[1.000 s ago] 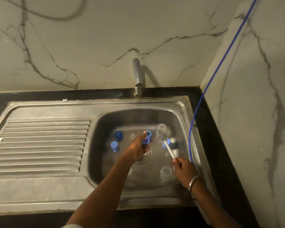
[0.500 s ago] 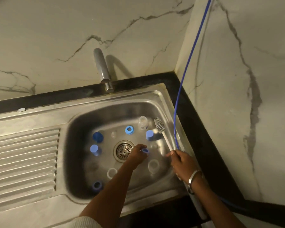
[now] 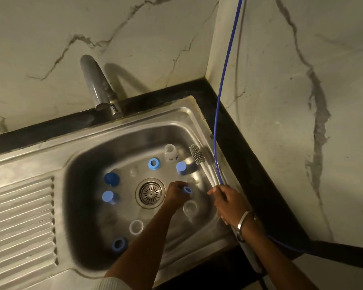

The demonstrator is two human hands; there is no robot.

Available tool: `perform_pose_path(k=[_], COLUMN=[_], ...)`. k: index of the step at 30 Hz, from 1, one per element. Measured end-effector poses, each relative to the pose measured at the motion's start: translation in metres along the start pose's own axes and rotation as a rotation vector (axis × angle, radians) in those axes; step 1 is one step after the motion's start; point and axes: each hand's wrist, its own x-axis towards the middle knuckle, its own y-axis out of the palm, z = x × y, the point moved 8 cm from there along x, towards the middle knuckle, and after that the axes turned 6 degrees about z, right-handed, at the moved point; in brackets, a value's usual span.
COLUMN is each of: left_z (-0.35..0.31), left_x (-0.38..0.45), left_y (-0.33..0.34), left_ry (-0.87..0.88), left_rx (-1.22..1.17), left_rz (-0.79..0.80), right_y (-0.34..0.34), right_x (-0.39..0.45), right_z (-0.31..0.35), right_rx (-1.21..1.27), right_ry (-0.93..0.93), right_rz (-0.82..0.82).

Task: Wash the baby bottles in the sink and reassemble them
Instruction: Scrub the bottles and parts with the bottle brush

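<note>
In the sink (image 3: 197, 124), the left hand (image 3: 176, 194) pinches a blue ring (image 3: 187, 190), while the right hand (image 3: 228, 203), just beside it, grips a bottle brush (image 3: 201, 164) slanting up and away.

Dim, warm yellowish light, source seems upper left: faucet (image 3: 99, 88) throws a soft shadow rightward onto the marble wall (image 3: 147, 38). Mild sheen on the sink (image 3: 50, 151) rim, basin walls dark. Slightly soft overall, grainy; wide-angle bending toward frame edges.
</note>
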Motion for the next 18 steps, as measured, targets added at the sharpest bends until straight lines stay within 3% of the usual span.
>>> perform_pose_path(k=[11, 15, 18], left_z=[0.011, 0.013, 0.015], left_x=[-0.005, -0.007, -0.006], left_y=[0.009, 0.006, 0.002], left_ry=[-0.041, -0.077, -0.077], left_rx=[-0.285, -0.275, -0.248], left_rz=[0.109, 0.21, 0.2], right_y=[0.006, 0.006, 0.007], right_x=[0.007, 0.007, 0.007], right_z=[-0.01, -0.009, -0.008], right_rx=[0.053, 0.067, 0.071], right_ry=[0.002, -0.013, -0.009], right_rz=[0.009, 0.005, 0.024])
